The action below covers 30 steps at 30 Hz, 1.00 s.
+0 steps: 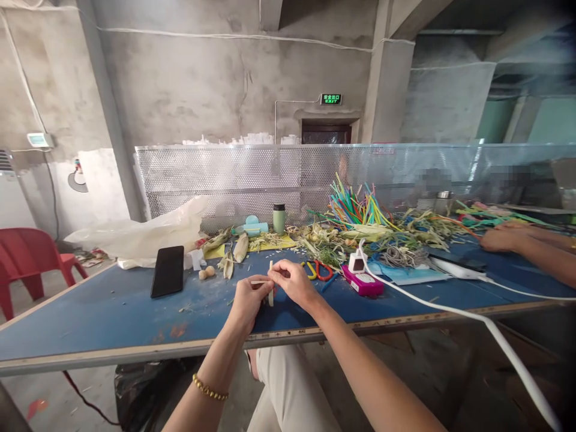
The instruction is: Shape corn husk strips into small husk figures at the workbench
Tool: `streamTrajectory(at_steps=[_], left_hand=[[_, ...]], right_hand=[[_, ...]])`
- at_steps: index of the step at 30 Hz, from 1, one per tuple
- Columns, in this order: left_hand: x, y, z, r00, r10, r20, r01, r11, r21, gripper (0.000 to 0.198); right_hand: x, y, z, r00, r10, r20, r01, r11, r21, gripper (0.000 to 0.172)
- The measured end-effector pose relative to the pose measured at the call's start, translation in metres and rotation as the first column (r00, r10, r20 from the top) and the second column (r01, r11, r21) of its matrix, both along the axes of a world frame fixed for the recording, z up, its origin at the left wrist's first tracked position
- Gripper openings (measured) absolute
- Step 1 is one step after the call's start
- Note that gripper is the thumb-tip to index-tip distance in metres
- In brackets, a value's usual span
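Observation:
My left hand [246, 303] and my right hand [294, 284] meet above the front of the blue table [202, 315]. Both have their fingers pinched together around pale, narrow strips [270, 298] that look like dried husk. One strip stands upright between the fingertips, and another lies across my left fingers. The fingertips partly cover the strips. To the left lie dried corn husks [242, 247], small beige balls [207, 273] and a black phone [167, 272]. Just right of my right hand are red and yellow scissor-like handles [323, 272] and a magenta box [363, 283].
Behind stand a green bottle [279, 219] and a heap of husks and coloured stems [355, 207]. A white cable [432, 306] crosses the right side. A co-worker's hand [504, 237] works at far right. A plastic bag [157, 234] lies at left.

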State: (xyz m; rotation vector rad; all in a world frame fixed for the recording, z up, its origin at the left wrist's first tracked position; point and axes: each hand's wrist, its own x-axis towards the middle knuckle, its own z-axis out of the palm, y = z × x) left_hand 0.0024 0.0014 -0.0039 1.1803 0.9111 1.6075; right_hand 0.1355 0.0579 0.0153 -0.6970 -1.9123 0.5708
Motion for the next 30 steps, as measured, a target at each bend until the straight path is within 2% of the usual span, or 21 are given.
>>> streamTrajectory(at_steps=[4,12,24,30], left_hand=[[0.0006,-0.0006,0.0014,0.998,0.002,-0.061,-0.002,1.0,0.0,0.041],[0.0001,0.0001,0.002,0.999,0.031,-0.028,-0.031,0.999,-0.013,0.042],[-0.0004,-0.0003,-0.0004,1.0,0.001,-0.03,-0.002,0.999,-0.041,0.037],[0.0008,-0.0015,0.0029,1.0,-0.007,-0.013,0.006,0.999,-0.036,0.037]], right_hand=[[-0.0004,0.0021,-0.0017,0.998,0.02,-0.052,-0.023,0.998,-0.061,0.02],[-0.0023,-0.004,0.0005,0.991,0.072,-0.115,-0.089,0.985,-0.149,0.021],[-0.0011,-0.0067,0.0016,0.998,0.0,-0.063,0.0,1.0,0.003,0.018],[-0.002,-0.0062,0.002,0.995,0.013,-0.098,-0.018,0.998,-0.056,0.019]])
